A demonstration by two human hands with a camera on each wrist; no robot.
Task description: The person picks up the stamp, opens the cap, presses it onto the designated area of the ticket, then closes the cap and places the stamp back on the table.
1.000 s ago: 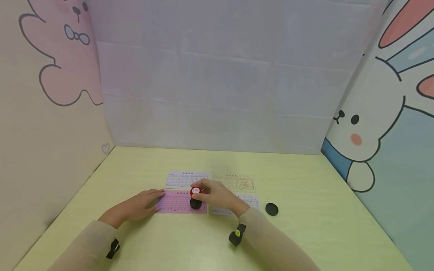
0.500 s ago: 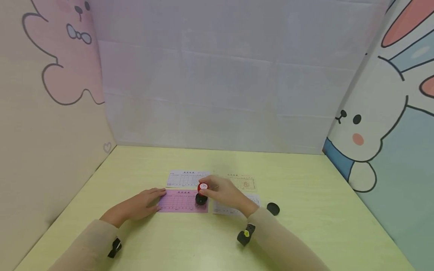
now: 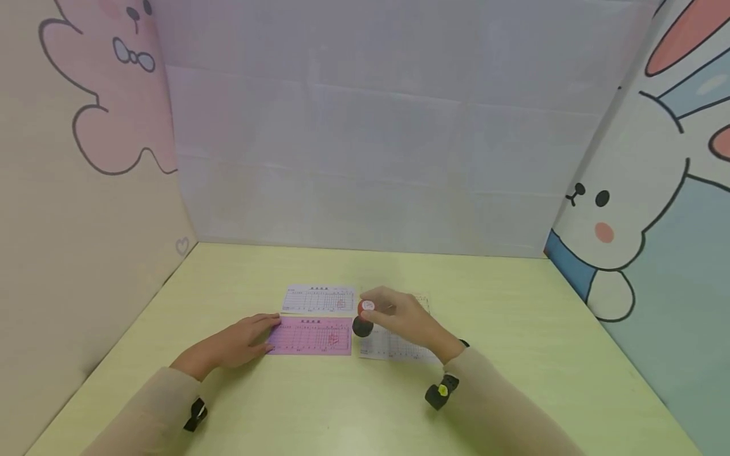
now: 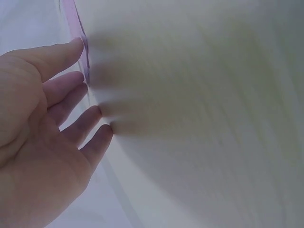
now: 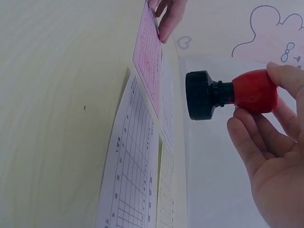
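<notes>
My right hand (image 3: pixel 402 315) pinches a stamp (image 5: pixel 256 92) by its red knob; its black base points at the papers and is raised off them. In the head view it overlaps the left end of the front-right white form (image 3: pixel 393 347). Left of that lies a pink form (image 3: pixel 302 337) with a red stamp mark near its right end. The fingertips of my left hand (image 3: pixel 235 344) rest at the pink form's left edge, fingers loosely extended. Behind it lies a white form (image 3: pixel 310 298), also bearing a red mark. A yellowish form (image 5: pixel 166 187) is mostly hidden by my right hand in the head view.
A round black cap (image 3: pixel 464 342) peeks out behind my right wrist. The pale yellow tabletop (image 3: pixel 274 405) is bounded by a white back wall (image 3: pixel 353 158) and cartoon-printed side walls. Each wrist carries a black strap-on camera.
My right hand has carried the stamp rightward from over the pink form's right end, uncovering the red mark there. It now covers more of the black cap. My left hand stays put.
</notes>
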